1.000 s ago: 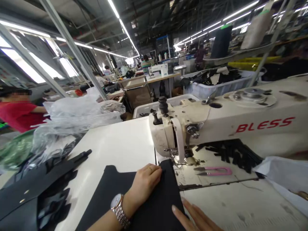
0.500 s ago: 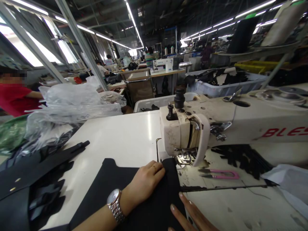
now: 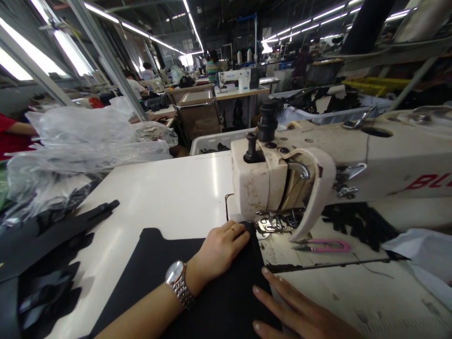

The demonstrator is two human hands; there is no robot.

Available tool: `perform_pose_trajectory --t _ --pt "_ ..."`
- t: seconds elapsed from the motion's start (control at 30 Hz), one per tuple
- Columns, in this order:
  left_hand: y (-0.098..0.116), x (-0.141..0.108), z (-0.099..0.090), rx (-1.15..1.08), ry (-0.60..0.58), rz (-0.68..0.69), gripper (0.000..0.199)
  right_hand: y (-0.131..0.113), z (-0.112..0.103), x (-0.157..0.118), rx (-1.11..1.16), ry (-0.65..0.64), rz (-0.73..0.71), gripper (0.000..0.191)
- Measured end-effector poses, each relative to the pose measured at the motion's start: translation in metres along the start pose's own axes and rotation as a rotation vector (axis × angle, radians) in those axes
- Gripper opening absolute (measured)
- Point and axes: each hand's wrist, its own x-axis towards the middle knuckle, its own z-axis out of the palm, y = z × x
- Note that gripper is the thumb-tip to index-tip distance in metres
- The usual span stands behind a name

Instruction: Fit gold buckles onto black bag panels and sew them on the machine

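My left hand (image 3: 222, 249) lies flat with its fingers together, pressing on a matte black cut panel (image 3: 197, 287) rather than clamping it. My right hand (image 3: 296, 306) has its fingers slightly apart, their tips at the panel's right edge. The panel lies on a white laminate table top (image 3: 169, 188), its far corner just in front of the steel presser foot (image 3: 273, 223) of a cream industrial sewing machine (image 3: 254, 188) with red lettering.

The main danger, I'd judge, is how near my left fingertips are to that foot: one careless slide could bring them under it. With only 2 flat hands on the panel, it could also creep out of line. Pink-handled thread snips (image 3: 321, 246) and loose black offcut strips (image 3: 356, 226) sit just right of the foot and could catch the edge. The silver link watch (image 3: 175, 273) on my wrist could mark the surface, which looks smooth and unmarked, with a clean notched corner at the far left
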Motion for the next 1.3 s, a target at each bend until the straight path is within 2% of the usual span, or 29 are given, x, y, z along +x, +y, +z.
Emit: perform_pose_trajectory --t 0.03,0.1,0.17,0.2,0.3,0.37,0.47,0.57,0.67,0.77,0.87,1.03,1.17,1.3 --pt "-0.001 -0.001 0.001 0.0 0.008 -0.01 0.024 0.002 -0.001 -0.002 0.101 0.019 0.099 0.032" --pt "-0.003 -0.002 0.003 -0.009 0.025 -0.032 0.023 0.003 0.001 -0.007 0.366 0.084 0.385 0.027" --pt "-0.005 -0.002 0.004 -0.016 0.048 -0.042 0.022 -0.001 0.005 -0.012 0.661 0.104 0.674 0.03" --pt "-0.005 -0.002 0.005 -0.018 0.059 -0.042 0.021 -0.006 0.007 -0.013 0.785 0.086 0.764 0.034" --pt "-0.005 0.0 0.005 -0.02 0.07 -0.027 0.021 -0.024 0.015 -0.01 0.951 -0.012 0.862 0.044" --pt "-0.004 0.002 0.005 -0.017 0.064 -0.013 0.021 -0.03 0.021 0.0 0.879 0.013 0.906 0.043" --pt "-0.002 0.004 0.005 -0.011 0.064 0.006 0.023 -0.022 0.027 0.016 0.732 0.043 0.991 0.048" --pt "-0.001 0.004 0.006 0.003 0.077 0.014 0.023 -0.012 0.025 0.017 0.729 -0.016 1.005 0.043" --pt "0.0 0.003 0.008 0.012 0.085 -0.003 0.019 -0.021 0.022 0.003 0.788 -0.026 0.961 0.033" --pt "-0.002 0.003 0.008 0.016 0.075 -0.004 0.018 -0.042 0.027 -0.008 0.69 -0.003 0.898 0.047" --pt "-0.007 0.006 0.007 0.067 0.087 -0.007 0.02 -0.047 0.035 0.001 0.514 0.002 0.881 0.05" --pt "-0.015 0.014 0.006 0.175 0.151 0.001 0.029 -0.025 0.036 0.022 0.467 0.022 0.914 0.037" --pt "-0.011 0.016 0.008 0.144 0.152 0.065 0.029 -0.029 0.038 0.013 0.437 0.074 0.827 0.039" --pt "-0.009 0.015 0.011 0.094 0.189 0.113 0.024 -0.037 0.043 0.004 0.403 0.189 0.73 0.037"
